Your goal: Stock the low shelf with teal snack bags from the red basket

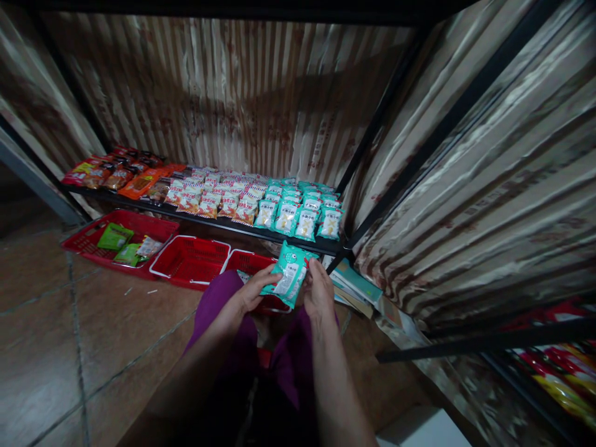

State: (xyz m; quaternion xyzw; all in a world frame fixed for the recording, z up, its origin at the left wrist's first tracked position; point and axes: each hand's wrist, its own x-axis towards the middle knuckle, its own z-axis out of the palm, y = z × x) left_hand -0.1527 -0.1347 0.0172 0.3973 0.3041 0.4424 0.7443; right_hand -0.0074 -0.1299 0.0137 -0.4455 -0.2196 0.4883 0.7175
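A teal snack packet (289, 273) is held in front of me by both hands, just below the low shelf. My left hand (249, 293) grips its left edge with fingers curled under it. My right hand (318, 287) pinches its right edge. On the shelf (209, 221) lie rows of packets: teal ones (298, 214) at the right, red-and-white ones (216, 197) in the middle, orange and dark red ones (121, 174) at the left. My knees in purple cloth (223, 298) show below the hands.
Three red baskets stand on the tiled floor under the shelf: the left one (88, 239) holds green packets, the middle one (190, 261) shows nothing inside, the right one (246, 261) sits behind my hands. Books (356, 282) lie stacked at the right. Striped curtain hangs behind the black shelf frame.
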